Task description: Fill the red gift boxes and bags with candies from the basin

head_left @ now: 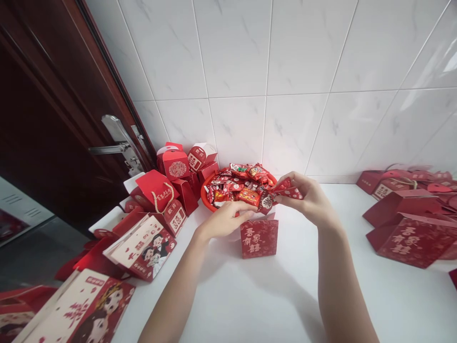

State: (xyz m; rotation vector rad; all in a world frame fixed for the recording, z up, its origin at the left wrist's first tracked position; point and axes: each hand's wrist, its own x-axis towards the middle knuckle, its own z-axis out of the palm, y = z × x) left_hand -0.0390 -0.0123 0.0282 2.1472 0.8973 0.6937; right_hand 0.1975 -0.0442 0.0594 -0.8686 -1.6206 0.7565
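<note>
An orange-red bowl (208,204) heaped with red-wrapped candies (235,183) stands by the wall. In front of it a small red box (259,239) with white characters stands upright on the white table (243,300). My right hand (298,193) pinches red candy packets (285,189) at the bowl's right side, above the box. My left hand (228,219) reaches over the front of the bowl, just behind and left of the box, its fingers bent near the candies; whether it holds anything is hidden.
Red gift boxes (160,190) crowd the table's left side, with larger printed boxes (85,305) nearer. More red boxes (410,238) sit at the right. A tiled wall (296,133) rises behind; a dark door (53,95) is left.
</note>
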